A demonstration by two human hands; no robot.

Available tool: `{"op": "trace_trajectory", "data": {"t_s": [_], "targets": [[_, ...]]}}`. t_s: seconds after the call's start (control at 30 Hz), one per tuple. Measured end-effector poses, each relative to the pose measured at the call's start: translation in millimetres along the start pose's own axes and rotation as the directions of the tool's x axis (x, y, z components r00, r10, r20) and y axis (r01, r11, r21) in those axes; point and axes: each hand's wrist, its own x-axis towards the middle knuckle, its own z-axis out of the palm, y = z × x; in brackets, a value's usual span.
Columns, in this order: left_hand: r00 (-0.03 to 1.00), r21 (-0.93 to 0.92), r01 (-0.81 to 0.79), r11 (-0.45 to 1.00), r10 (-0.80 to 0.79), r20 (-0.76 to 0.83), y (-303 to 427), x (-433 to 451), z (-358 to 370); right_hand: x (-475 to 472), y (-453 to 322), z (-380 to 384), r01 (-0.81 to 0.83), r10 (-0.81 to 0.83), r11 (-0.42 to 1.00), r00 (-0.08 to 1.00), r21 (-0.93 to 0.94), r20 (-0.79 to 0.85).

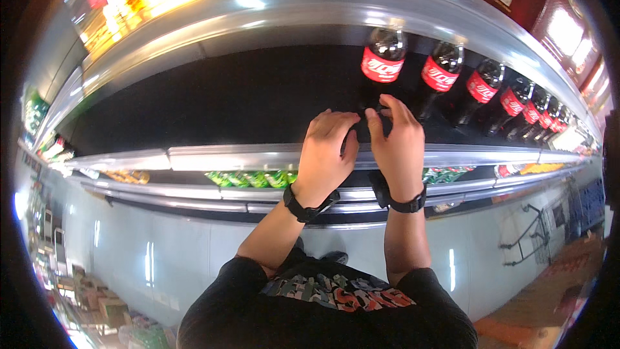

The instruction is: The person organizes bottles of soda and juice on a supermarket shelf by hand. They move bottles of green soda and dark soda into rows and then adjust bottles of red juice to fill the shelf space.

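On a black shelf stand several dark cola bottles with red labels, in a row running off to the right. The leftmost cola bottle (382, 65) is upright just beyond my fingertips. My left hand (329, 143), with curled fingers, hovers over the shelf's front part below and left of that bottle. Close beside it is my right hand (398, 128), its thumb and fingers apart, near the bottle's dark lower part. Neither hand appears to hold anything; whether a fingertip touches the bottle cannot be told. A second cola bottle (440, 70) stands right of my right hand. Both wrists wear black bands.
A metal shelf edge (232, 157) runs under my wrists. Green packages (252, 179) lie on a lower shelf. Above, a metal rail (290, 7) borders a brightly lit upper shelf. Behind me on the floor are a black metal cart (525, 240) at right and cardboard boxes (112, 311) at left.
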Motion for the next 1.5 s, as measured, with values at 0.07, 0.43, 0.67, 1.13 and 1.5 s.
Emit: {"op": "trace_trajectory", "data": {"t_s": [0.07, 0.43, 0.67, 1.13, 1.5], "targets": [[1.0, 0.037, -0.005, 0.999, 0.006, -0.024, -1, -5, -24, -5, -18, 6, 0.013, -0.009, 0.997, 0.999, 0.082, -0.047], [0.95, 0.314, 0.212, 0.925, -0.12, -0.288, -41, -110, -274, -66, -224, 139, 0.086, -0.163, 0.888, 0.978, 0.452, 0.134], [0.787, 0.397, 0.539, 0.743, -0.277, -0.551, -85, -242, -489, -155, -416, 274, 0.148, -0.369, 0.789, 0.89, 0.597, 0.268], [0.445, 0.301, 0.846, 0.441, -0.271, -0.854, -95, -393, -766, -240, -694, 481, 0.159, -0.606, 0.586, 0.737, 0.795, 0.3], [0.454, 0.351, 0.871, 0.343, -0.293, -0.841, -221, -389, -905, -198, -813, 664, 0.188, -0.502, 0.643, 0.836, 0.742, 0.222]]}}
